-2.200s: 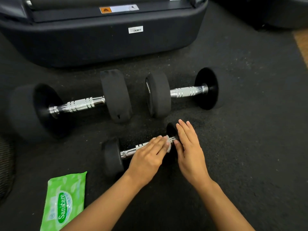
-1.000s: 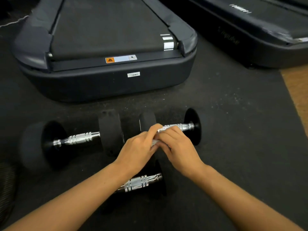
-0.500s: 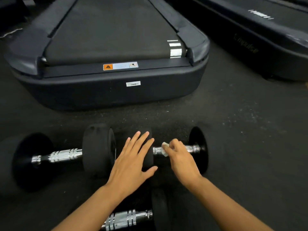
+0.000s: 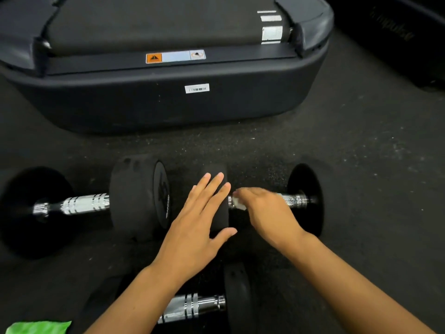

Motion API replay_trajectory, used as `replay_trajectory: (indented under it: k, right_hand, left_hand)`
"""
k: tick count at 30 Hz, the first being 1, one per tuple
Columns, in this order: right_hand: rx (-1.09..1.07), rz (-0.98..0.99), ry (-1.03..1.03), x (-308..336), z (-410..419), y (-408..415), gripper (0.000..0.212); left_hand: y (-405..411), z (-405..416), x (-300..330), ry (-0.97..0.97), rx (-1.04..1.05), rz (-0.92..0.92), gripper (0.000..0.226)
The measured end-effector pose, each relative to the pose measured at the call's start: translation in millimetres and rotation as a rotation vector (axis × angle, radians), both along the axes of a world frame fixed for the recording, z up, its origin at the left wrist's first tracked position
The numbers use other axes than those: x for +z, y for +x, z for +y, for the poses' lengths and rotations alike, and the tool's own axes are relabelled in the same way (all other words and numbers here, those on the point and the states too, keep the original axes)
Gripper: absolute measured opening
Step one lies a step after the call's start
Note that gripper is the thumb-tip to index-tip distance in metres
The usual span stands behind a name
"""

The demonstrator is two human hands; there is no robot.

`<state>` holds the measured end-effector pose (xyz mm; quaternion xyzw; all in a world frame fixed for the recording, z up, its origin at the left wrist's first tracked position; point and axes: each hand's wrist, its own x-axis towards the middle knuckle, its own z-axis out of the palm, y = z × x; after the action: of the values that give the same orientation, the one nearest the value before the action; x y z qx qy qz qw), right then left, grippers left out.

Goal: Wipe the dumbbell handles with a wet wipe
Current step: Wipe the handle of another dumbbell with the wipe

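Three black dumbbells with chrome handles lie on the dark rubber floor. My left hand [image 4: 199,220] rests flat with straight fingers on the left weight of the far right dumbbell [image 4: 304,201]. My right hand [image 4: 265,210] presses a small white wet wipe [image 4: 238,205] onto that dumbbell's chrome handle, near its left end; the hand is blurred. The big dumbbell [image 4: 134,198] lies to the left. A small dumbbell [image 4: 197,307] lies near me, partly under my left forearm.
A black treadmill base [image 4: 168,102] stands just behind the dumbbells. A second dark machine [image 4: 397,34] fills the far right corner. The green wet wipe pack [image 4: 38,327] peeks in at the bottom left edge.
Both hands left the small near dumbbell for the far right one. My left hand went flat onto its left weight, and my right hand took the wipe along the handle.
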<state>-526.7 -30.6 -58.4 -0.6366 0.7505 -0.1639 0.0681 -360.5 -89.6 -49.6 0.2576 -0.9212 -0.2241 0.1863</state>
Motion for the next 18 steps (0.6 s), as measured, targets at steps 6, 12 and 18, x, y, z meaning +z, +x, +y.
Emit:
replay_trajectory:
  k: [6,12,18]
  right_hand:
    - [0.02,-0.086,0.195,9,-24,-6,0.015]
    - [0.043,-0.155,0.2,12,-26,-14,0.02]
    - [0.05,-0.208,0.265,14,-30,-21,0.033]
  left_hand:
    - [2,0,3,0.004,-0.003,-0.018,0.078]
    - [0,-1,5,0.01,0.008,-0.008,0.078]
    - [1,-1,6,0.015,-0.007,-0.005,0.078]
